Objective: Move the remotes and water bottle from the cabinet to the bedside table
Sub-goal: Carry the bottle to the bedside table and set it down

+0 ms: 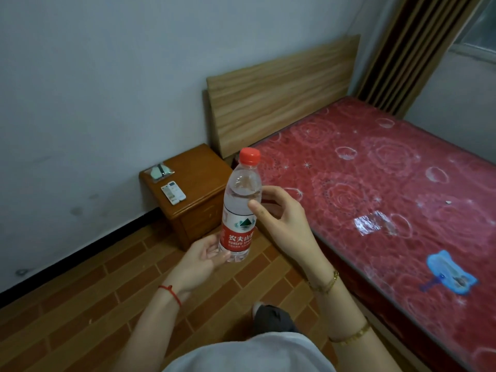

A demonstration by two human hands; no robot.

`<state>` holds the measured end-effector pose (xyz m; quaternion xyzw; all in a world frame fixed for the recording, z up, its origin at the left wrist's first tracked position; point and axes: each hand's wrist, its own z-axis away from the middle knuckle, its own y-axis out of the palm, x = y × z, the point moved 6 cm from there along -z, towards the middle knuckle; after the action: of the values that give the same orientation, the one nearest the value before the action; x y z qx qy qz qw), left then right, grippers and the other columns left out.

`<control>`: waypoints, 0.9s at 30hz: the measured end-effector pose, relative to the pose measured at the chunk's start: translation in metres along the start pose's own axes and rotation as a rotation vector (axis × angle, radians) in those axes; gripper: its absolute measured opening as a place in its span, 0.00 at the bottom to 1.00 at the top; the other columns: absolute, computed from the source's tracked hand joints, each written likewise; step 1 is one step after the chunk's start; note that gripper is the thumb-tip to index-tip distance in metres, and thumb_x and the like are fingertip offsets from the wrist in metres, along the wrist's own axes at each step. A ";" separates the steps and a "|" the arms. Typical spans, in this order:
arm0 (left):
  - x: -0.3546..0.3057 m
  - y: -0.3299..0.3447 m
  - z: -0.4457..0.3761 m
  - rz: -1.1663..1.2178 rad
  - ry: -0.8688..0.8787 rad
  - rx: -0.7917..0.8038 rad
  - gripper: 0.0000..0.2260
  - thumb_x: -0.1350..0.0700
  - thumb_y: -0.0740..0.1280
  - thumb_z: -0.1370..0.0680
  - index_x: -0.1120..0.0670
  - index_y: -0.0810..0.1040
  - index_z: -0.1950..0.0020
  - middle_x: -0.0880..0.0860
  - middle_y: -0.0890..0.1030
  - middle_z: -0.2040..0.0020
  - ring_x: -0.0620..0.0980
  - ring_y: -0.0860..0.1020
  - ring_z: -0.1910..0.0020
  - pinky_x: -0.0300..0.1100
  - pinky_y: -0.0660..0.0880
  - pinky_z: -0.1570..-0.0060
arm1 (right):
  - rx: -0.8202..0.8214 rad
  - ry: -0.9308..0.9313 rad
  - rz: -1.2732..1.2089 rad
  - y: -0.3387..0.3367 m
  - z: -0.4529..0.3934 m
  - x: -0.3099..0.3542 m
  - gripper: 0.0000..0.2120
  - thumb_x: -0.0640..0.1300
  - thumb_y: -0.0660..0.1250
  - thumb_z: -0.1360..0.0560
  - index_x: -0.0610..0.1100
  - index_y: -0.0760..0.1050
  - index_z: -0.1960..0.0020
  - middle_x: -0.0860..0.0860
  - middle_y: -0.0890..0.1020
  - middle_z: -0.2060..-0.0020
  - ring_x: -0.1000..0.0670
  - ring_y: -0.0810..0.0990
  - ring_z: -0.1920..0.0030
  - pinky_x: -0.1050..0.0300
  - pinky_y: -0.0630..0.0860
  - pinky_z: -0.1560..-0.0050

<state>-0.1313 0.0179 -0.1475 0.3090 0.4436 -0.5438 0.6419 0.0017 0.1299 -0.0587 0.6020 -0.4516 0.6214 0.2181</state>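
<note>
A red mattress with a rose pattern point(375, 189) fills the right side, its light wooden headboard point(281, 89) against the far pale wall point(94, 89). A blue plastic object point(448, 272) lies on the mattress near its right end, and a crumpled clear wrapper point(371, 224) lies further left. Brown striped curtains point(413, 49) hang at the far right. Brick-patterned brown flooring point(94, 304) covers the near left.

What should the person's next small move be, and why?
Probably carry the clear, red-capped plastic water bottle forward to the brown wooden bedside table: the left hand grips its base, and the white remote already lies there beside bare wood.
</note>
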 end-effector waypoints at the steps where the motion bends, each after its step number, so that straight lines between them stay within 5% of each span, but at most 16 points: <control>1: 0.000 -0.005 -0.012 0.010 -0.009 -0.001 0.20 0.58 0.68 0.23 0.48 0.71 0.32 0.47 0.79 0.38 0.46 0.77 0.38 0.47 0.72 0.34 | 0.016 0.002 -0.001 0.003 -0.013 -0.005 0.17 0.52 0.69 0.23 0.45 0.76 0.38 0.55 0.83 0.44 0.61 0.81 0.45 0.64 0.78 0.43; 10: -0.017 -0.047 -0.142 0.054 -0.084 -0.098 0.24 0.52 0.69 0.24 0.47 0.69 0.29 0.46 0.79 0.36 0.46 0.75 0.34 0.56 0.68 0.31 | 0.153 0.005 -0.018 0.019 -0.164 -0.053 0.19 0.51 0.69 0.24 0.44 0.75 0.36 0.55 0.82 0.43 0.62 0.81 0.45 0.69 0.77 0.47; 14: -0.046 -0.068 -0.209 0.113 -0.098 -0.136 0.18 0.56 0.69 0.24 0.45 0.73 0.35 0.45 0.80 0.40 0.45 0.77 0.38 0.51 0.71 0.32 | 0.198 0.013 -0.041 0.019 -0.248 -0.067 0.19 0.51 0.69 0.24 0.44 0.75 0.36 0.55 0.82 0.43 0.60 0.81 0.45 0.64 0.79 0.45; 19: -0.088 -0.097 -0.289 0.113 -0.071 -0.190 0.20 0.58 0.67 0.22 0.51 0.70 0.30 0.42 0.80 0.43 0.39 0.77 0.43 0.37 0.74 0.44 | 0.280 -0.002 -0.044 0.026 -0.352 -0.081 0.19 0.50 0.69 0.24 0.43 0.75 0.36 0.53 0.82 0.42 0.59 0.82 0.44 0.62 0.80 0.44; 23: -0.103 -0.121 -0.337 0.128 -0.066 -0.252 0.25 0.56 0.68 0.23 0.48 0.67 0.27 0.46 0.78 0.36 0.47 0.74 0.36 0.52 0.70 0.32 | 0.326 0.030 -0.059 0.045 -0.419 -0.098 0.18 0.48 0.71 0.24 0.42 0.75 0.37 0.51 0.83 0.44 0.56 0.83 0.45 0.59 0.81 0.45; 27: -0.107 -0.148 -0.373 0.172 -0.085 -0.312 0.26 0.55 0.69 0.23 0.46 0.65 0.27 0.45 0.75 0.34 0.48 0.71 0.34 0.50 0.66 0.33 | 0.389 0.040 -0.039 0.073 -0.470 -0.111 0.18 0.47 0.70 0.23 0.41 0.74 0.36 0.53 0.82 0.45 0.61 0.81 0.48 0.71 0.77 0.52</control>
<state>-0.3637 0.3590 -0.1932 0.2193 0.4671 -0.4239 0.7443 -0.2973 0.5111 -0.1234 0.6288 -0.3070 0.7044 0.1186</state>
